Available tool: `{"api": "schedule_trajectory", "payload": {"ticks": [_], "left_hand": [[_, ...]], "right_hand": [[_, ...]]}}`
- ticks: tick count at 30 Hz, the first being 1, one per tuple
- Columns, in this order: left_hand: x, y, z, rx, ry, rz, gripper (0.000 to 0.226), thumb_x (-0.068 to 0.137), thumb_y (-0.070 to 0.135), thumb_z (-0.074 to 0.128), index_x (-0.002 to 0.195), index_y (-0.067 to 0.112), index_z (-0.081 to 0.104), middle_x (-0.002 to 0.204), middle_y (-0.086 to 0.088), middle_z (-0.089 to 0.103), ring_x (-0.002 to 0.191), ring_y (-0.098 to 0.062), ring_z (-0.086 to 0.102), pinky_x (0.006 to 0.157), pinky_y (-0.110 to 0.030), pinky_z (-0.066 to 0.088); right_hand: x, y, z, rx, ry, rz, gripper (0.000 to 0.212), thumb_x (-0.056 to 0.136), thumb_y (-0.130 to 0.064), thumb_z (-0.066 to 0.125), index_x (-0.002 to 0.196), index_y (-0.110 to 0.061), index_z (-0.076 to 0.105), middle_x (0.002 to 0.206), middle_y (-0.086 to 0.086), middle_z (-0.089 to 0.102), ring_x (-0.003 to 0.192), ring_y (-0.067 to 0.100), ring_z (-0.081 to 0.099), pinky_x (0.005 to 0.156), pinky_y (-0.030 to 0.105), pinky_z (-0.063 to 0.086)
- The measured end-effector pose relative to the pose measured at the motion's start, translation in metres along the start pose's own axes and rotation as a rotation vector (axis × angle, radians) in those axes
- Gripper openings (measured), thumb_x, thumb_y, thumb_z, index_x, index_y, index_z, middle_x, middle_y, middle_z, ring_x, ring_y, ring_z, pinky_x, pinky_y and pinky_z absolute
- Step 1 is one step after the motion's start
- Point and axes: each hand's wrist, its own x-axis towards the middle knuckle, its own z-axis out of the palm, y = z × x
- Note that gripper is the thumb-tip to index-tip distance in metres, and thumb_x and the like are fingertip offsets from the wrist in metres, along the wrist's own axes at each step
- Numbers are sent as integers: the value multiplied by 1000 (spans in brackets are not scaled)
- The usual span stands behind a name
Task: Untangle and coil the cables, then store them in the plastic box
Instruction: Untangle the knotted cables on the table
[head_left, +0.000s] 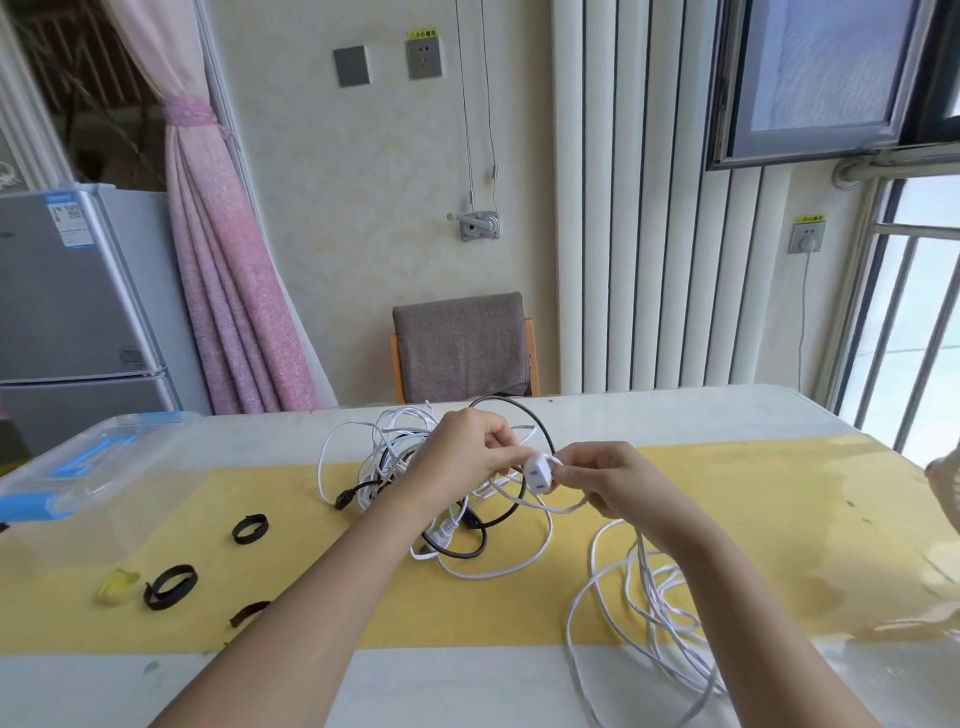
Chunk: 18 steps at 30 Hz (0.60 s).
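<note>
white plug (538, 473) is pinched by the right hand (605, 483); the left hand (467, 452), fingers curled, pinches the white cable (550, 511) just beside it. under them the tangle (395, 447) lies with a black cable (543, 436) on the yellow runner (753, 519); the plastic box (78, 467) stands far left.

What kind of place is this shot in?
Probably a home, likely a living or dining room by a barred window: a small fridge, a tied-back pink curtain, and a fabric-covered chair behind the table.
</note>
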Motion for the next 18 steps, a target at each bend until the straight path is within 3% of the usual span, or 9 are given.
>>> {"api": "schedule_trajectory", "payload": {"ticks": [2, 4, 7, 9, 12, 15, 18], "left_hand": [[0, -2, 5, 37, -40, -10, 39, 63, 51, 81, 66, 15, 67, 60, -1, 67, 49, -5, 48, 56, -24, 40], [0, -2, 10, 66, -43, -13, 35, 64, 50, 82, 64, 18, 67, 62, -1, 68, 50, -4, 49, 56, -25, 41], [2, 0, 14, 106, 5, -28, 32, 71, 47, 79, 69, 17, 69, 62, 2, 69, 56, -7, 58, 62, -29, 50], [0, 3, 19, 42, 13, -16, 31, 79, 48, 72, 74, 17, 68, 65, 4, 70, 62, -6, 64, 69, -31, 54], [-7, 9, 27, -47, 23, 70, 21, 89, 40, 62, 87, 20, 68, 77, 5, 72, 74, -8, 66, 73, -35, 54], [-11, 12, 30, -57, -19, 137, 11, 93, 23, 61, 91, 19, 71, 77, 10, 69, 71, -1, 60, 69, -28, 50], [-14, 11, 29, 19, -108, 110, 13, 88, 29, 67, 79, 21, 72, 63, 14, 63, 57, 3, 52, 62, -24, 44]], "right_hand": [[1, 7, -3, -4, -35, 75, 18, 93, -10, 57, 77, -8, 65, 56, 0, 42, 47, 13, 28, 44, 19, 21], [3, 12, -5, -27, -73, 125, 15, 92, -7, 56, 80, -7, 65, 61, 6, 43, 46, 13, 36, 47, 18, 27], [6, 16, -5, 82, -96, 159, 11, 90, -6, 56, 86, -2, 66, 61, 4, 30, 47, 12, 24, 44, 18, 21], [8, 18, -6, 244, -70, 142, 14, 90, -6, 58, 91, 2, 69, 63, 5, 43, 48, 11, 27, 43, 17, 23], [9, 20, -8, 499, -86, 127, 13, 80, -8, 67, 89, 0, 71, 84, 11, 67, 48, 7, 39, 45, 14, 36], [4, 20, -13, 490, -229, 92, 3, 73, -5, 65, 75, -3, 67, 72, 8, 62, 55, 10, 50, 56, 16, 43], [-2, 22, -21, 403, -400, 58, 7, 76, -1, 57, 70, -3, 61, 66, 3, 49, 63, 15, 46, 64, 21, 39]]}}
